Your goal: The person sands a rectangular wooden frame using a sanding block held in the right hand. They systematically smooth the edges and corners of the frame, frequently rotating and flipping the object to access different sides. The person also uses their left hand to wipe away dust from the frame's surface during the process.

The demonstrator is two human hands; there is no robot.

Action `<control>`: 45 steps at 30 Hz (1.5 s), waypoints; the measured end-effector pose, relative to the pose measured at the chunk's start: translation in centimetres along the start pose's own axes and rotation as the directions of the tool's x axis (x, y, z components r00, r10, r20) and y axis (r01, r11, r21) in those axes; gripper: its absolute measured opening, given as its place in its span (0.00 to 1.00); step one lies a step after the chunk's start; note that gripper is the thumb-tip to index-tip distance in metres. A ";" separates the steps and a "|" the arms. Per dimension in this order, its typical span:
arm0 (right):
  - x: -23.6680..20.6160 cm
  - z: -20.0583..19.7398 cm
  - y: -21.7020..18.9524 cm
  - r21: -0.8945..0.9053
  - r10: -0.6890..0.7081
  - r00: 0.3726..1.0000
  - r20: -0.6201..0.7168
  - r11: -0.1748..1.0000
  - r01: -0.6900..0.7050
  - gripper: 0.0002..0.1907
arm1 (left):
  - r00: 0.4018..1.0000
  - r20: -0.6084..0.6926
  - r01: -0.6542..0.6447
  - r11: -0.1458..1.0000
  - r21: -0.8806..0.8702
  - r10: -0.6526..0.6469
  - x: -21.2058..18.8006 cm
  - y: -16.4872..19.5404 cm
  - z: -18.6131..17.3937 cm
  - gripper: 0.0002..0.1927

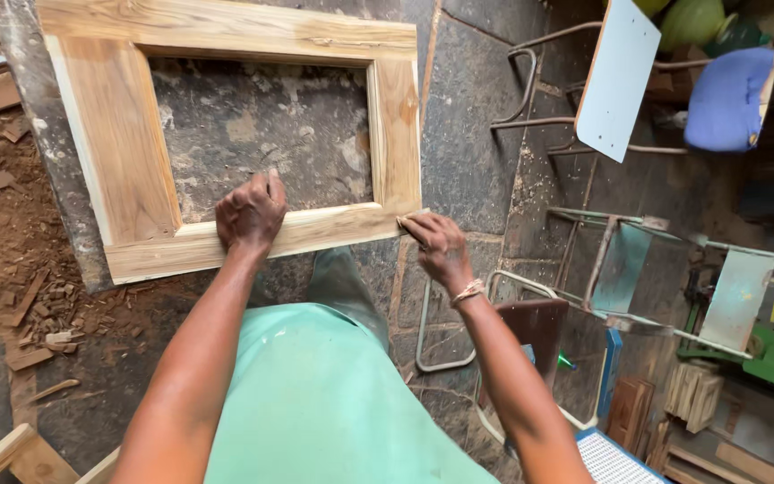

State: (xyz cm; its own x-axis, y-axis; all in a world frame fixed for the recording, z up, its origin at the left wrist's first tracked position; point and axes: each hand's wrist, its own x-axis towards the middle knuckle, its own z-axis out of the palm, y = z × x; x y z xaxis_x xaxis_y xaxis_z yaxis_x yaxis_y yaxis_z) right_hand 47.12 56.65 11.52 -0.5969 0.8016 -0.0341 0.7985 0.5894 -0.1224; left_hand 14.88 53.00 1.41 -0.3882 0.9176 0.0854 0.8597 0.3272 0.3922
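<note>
A rectangular frame [226, 134] of pale, unfinished wood lies flat on a dark stone slab. Four broad boards with brown grain streaks enclose an open middle where the mottled stone shows through. Its near rail runs slightly aslant, and the left hand [251, 213] presses down on that rail. At the frame's near right corner a small piece of sandpaper [405, 221] lies against the edge, pinched in the right hand [438, 246].

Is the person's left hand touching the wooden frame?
Touching. The head view shows the left hand pressed flat on the bottom rail of the wooden frame, fingers curled over its inner edge.
</note>
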 end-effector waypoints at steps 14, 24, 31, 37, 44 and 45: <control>2.2 -0.6 3.1 0.114 -0.032 0.999 0.013 0.993 0.030 0.17 | 0.987 0.153 0.063 0.987 -0.149 -0.040 0.0 0.2 -0.1 0.22; 1.2 0.3 1.0 0.111 0.155 0.985 -0.072 0.983 -0.147 0.22 | 0.929 0.355 0.179 0.963 -0.200 -0.099 0.0 -0.6 2.1 0.26; -1.0 1.2 -1.9 0.167 0.066 0.998 -0.008 0.984 -0.064 0.20 | 0.948 0.297 0.178 0.963 -0.201 -0.113 1.4 -0.9 1.2 0.24; -0.3 -1.8 -1.3 0.712 0.333 0.915 0.228 0.584 -0.390 0.24 | 0.919 0.379 0.194 0.963 -0.184 -0.113 0.7 -0.3 -0.6 0.19; 0.6 -4.4 0.7 0.875 0.429 0.765 0.481 -0.174 -0.452 0.23 | 0.995 -0.040 0.088 0.982 -0.169 -0.096 0.4 0.3 -0.8 0.15; 0.9 -4.5 1.0 0.870 0.412 0.768 0.490 -0.176 -0.461 0.23 | 0.991 -0.017 0.130 0.980 -0.154 -0.134 0.4 0.3 -0.8 0.16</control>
State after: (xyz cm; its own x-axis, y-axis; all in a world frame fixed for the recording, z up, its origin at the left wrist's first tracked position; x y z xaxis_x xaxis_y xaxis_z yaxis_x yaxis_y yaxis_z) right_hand 47.71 58.40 15.84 -0.1681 0.8094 -0.5626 0.0667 -0.5601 -0.8257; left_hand 14.71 53.32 2.31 -0.5054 0.8616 0.0478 0.7408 0.4048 0.5360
